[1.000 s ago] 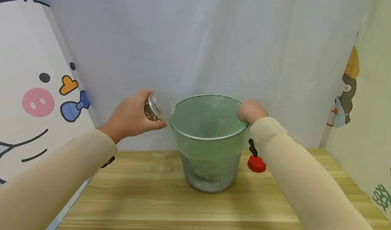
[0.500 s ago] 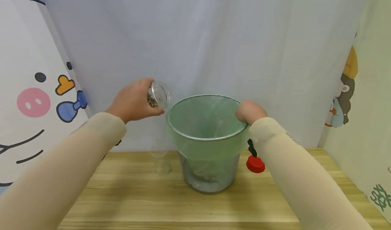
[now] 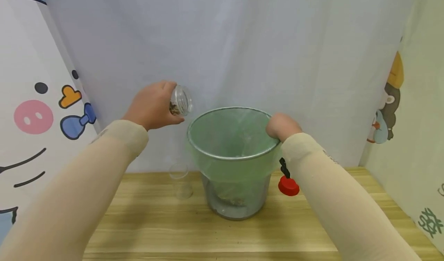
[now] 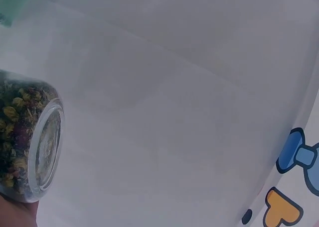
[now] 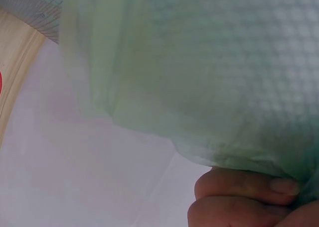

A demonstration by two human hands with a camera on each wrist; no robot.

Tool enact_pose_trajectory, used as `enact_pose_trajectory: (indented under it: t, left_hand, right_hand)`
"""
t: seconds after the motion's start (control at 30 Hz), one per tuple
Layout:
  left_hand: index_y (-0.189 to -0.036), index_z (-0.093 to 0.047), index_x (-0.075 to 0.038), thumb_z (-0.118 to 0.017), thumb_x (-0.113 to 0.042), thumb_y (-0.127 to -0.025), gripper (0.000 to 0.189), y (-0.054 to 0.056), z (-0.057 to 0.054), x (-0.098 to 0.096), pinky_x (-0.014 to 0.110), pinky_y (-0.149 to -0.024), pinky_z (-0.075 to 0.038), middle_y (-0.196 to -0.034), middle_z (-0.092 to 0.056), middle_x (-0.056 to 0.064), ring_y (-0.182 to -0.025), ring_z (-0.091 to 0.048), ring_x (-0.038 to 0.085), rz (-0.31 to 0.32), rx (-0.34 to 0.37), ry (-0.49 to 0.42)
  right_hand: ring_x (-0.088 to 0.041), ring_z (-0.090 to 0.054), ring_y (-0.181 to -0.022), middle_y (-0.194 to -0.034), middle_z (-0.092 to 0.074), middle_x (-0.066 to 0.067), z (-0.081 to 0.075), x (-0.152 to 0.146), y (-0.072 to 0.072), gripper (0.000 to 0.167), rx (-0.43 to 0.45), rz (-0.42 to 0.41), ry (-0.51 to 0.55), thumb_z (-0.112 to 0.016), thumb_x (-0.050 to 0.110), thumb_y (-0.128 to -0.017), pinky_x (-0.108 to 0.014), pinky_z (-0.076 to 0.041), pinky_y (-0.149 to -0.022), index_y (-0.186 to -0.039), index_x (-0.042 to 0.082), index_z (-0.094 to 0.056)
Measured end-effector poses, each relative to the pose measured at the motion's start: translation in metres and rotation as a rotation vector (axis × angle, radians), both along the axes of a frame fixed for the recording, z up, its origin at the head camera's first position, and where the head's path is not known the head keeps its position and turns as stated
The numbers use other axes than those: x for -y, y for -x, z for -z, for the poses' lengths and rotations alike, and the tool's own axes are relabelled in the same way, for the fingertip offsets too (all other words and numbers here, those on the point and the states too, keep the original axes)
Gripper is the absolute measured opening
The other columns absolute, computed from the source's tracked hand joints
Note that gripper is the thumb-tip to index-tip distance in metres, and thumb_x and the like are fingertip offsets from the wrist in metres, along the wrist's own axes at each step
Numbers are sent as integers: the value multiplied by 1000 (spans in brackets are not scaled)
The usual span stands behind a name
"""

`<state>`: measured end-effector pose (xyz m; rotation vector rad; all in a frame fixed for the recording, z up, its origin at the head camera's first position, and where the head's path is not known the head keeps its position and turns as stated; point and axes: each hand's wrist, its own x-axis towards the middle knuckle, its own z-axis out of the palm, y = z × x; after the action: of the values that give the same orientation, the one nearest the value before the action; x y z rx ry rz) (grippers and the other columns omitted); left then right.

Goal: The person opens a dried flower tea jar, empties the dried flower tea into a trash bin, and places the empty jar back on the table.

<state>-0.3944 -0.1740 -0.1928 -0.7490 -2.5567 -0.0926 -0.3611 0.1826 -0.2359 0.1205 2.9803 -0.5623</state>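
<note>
My left hand grips a clear jar on its side, its threaded mouth tilted toward the right. Dried flower buds in yellow and dark red fill the part of it that the left wrist view catches. The jar hangs above and left of a metal mesh trash bin, apart from its rim. A thin green bag lines the bin and folds down over its outside. With curled fingers my right hand holds the bin's right rim and the bag there; the right wrist view shows those fingers against the green film.
A clear cup-like container stands on the wooden table left of the bin. Right of the bin lies a red lid. Behind hangs a pale curtain, with cartoon-printed panels on both sides.
My left hand has risen with the jar, moving up from beside the bin's rim. My right hand stays on the rim. The whole head view has shifted slightly.
</note>
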Motion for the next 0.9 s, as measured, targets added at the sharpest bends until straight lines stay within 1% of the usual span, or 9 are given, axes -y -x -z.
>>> enact_pose_trajectory:
  t: [0.2, 0.37, 0.5, 0.6, 0.67, 0.77, 0.9]
  left_hand:
    - [-134, -51, 6, -93, -34, -71, 86, 3, -1, -7, 53, -96, -50, -124, -62, 21, -109, -61, 39, 63, -76, 115]
    - [-129, -52, 4, -92, -34, -71, 79, 4, -1, -14, 52, -98, -49, -119, -62, 18, -108, -61, 37, 100, -128, 223]
    - [-133, -51, 3, -91, -37, -73, 83, 3, -3, -22, 52, -103, -46, -125, -61, 19, -114, -59, 38, 99, -133, 303]
    - [-136, -49, 4, -92, -38, -74, 87, 2, -3, -26, 53, -108, -43, -129, -59, 20, -120, -57, 39, 97, -131, 345]
    - [-135, -49, 3, -93, -39, -73, 87, 2, -3, -26, 53, -108, -42, -128, -59, 20, -121, -57, 40, 103, -140, 359]
    - [-132, -51, 3, -92, -38, -73, 83, 2, -2, -26, 52, -108, -42, -125, -59, 19, -120, -57, 39, 120, -171, 385]
    - [-124, -53, 1, -89, -32, -76, 69, 4, -1, -25, 51, -104, -45, -115, -61, 16, -112, -60, 37, 155, -222, 443]
  right_hand:
    - [-26, -54, -79, -111, -61, -22, -1, 1, 0, 33, -4, 1, 16, -35, 6, -103, -33, -49, -65, -101, -5, -66]
    - [-28, -55, -82, -114, -60, -23, 0, 0, 1, 33, -3, 2, 15, -35, 6, -103, -33, -49, -67, -106, -6, -65]
    - [-28, -57, -85, -114, -61, -23, 0, -2, 1, 32, -6, 6, 10, -36, 6, -103, -35, -51, -71, -107, -6, -65]
    - [-27, -56, -81, -111, -61, -22, -1, -2, 0, 32, -1, 7, 11, -36, 6, -103, -34, -50, -68, -105, -6, -65]
    - [-26, -55, -78, -110, -61, -22, -2, -2, -1, 32, 3, 8, 11, -36, 6, -103, -33, -49, -66, -103, -5, -66]
    - [-25, -54, -77, -110, -61, -22, -2, -1, 0, 32, 5, 9, 3, -36, 7, -103, -32, -48, -65, -103, -5, -66]
    - [-27, -55, -82, -115, -60, -22, -1, 0, 0, 33, 6, 9, -3, -36, 7, -103, -33, -49, -68, -105, -6, -66]
